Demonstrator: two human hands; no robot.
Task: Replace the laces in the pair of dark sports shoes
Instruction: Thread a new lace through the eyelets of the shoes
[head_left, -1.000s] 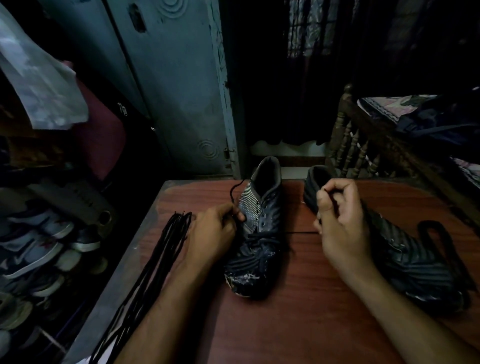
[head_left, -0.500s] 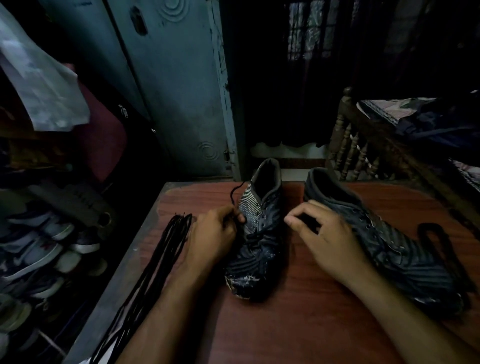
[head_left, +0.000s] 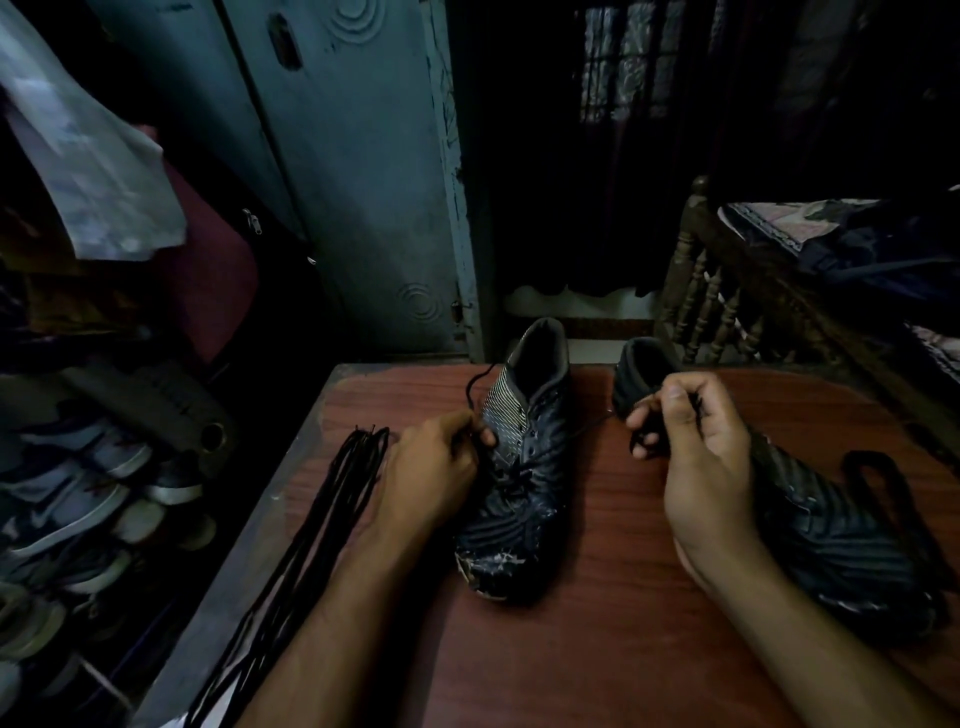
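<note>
Two dark sports shoes stand on the reddish wooden table (head_left: 597, 649). The left shoe (head_left: 519, 493) sits in the middle, toe towards me, with a black lace (head_left: 589, 425) threaded in it. My left hand (head_left: 436, 462) pinches one end of that lace at the shoe's left side. My right hand (head_left: 696, 441) pinches the other end, drawn taut to the right. The right shoe (head_left: 831, 530) lies behind and under my right hand, partly hidden. A bundle of black laces (head_left: 322, 525) lies along the table's left edge.
A loose dark lace loop (head_left: 883, 483) lies at the table's right side. A shoe rack (head_left: 78, 493) with several shoes stands to the left. A blue metal cupboard (head_left: 337, 182) stands behind the table, a wooden bed rail (head_left: 717, 306) at the right.
My right hand went to the left shoe's eyelets, then pulled back to the right and up with the lace end stretched taut. My left hand stayed at the shoe's left side.
</note>
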